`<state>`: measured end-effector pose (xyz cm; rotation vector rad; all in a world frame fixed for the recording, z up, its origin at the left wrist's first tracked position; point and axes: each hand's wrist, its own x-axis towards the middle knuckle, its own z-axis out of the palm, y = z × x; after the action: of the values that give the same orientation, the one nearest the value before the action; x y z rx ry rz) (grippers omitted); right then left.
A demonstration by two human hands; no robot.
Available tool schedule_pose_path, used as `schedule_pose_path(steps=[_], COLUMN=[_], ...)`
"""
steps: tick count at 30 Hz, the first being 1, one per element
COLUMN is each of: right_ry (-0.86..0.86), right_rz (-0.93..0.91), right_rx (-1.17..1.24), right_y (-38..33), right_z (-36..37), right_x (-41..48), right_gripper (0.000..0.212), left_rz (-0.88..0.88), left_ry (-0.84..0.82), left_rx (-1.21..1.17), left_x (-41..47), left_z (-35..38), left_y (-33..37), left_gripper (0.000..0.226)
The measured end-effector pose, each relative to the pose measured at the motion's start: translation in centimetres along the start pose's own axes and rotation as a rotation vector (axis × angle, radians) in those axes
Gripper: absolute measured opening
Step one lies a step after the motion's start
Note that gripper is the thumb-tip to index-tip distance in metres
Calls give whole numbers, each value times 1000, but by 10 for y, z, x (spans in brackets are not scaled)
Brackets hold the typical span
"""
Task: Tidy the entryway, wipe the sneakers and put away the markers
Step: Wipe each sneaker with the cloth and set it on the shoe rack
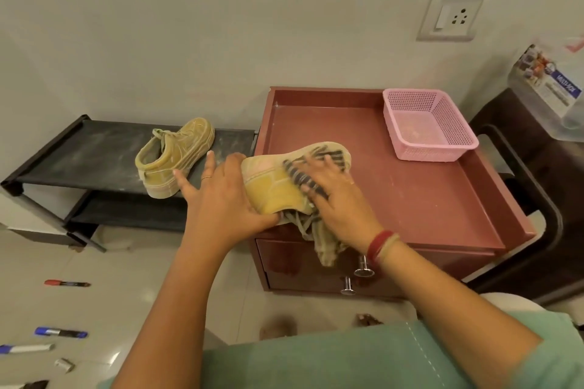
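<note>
1. Left hand (221,199) gripped the sneaker (271,189) at the heel end, with the thumb hooked under it and the other fingers splayed apart.
2. The sneaker lay sole-up at the front left corner of the cabinet (442,199), on its rimmed tray top.
3. Right hand (338,199) pressed the striped cloth (325,246) onto the sole, fingers straight and spread. The rest of the cloth hung over the cabinet front.
4. Pink basket (436,155) sat in the tray's far right corner, its mesh floor in plain view.
5. Second sneaker (173,155) stood upright on the top shelf of the shoe rack (94,148).
6. Markers lay well apart on the floor (126,309) at left: red (66,283), blue (60,332), and one more (27,348).
7. Clear plastic box (550,88) at far right: couldn't tell its contents.
</note>
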<state>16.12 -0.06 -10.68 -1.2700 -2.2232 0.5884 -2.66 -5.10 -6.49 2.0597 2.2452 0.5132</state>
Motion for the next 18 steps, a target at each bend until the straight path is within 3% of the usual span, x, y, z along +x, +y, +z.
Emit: schedule_pose_path(steps=[3, 5, 7, 8, 14, 18], right_ry=[91, 243, 387, 396, 80, 138], right_rz=[255, 324, 323, 287, -63, 110], right_rx=[274, 561, 667, 641, 349, 276], right_y=[23, 24, 17, 13, -3, 19], right_z=[-24, -29, -27, -24, 15, -7], right_x=[18, 14, 8, 6, -11, 8], right_gripper=[42, 38, 35, 36, 42, 39], left_rz=[-28, -77, -121, -132, -144, -174], left_ry=[8, 12, 22, 18, -31, -26], left_rx=[-28, -78, -137, -159, -274, -325], left_x=[1, 2, 1, 2, 4, 10], left_z=[-3, -7, -10, -10, -4, -3], left_y=[-1, -5, -10, -11, -15, -14], left_gripper=[101, 102, 103, 104, 118, 118])
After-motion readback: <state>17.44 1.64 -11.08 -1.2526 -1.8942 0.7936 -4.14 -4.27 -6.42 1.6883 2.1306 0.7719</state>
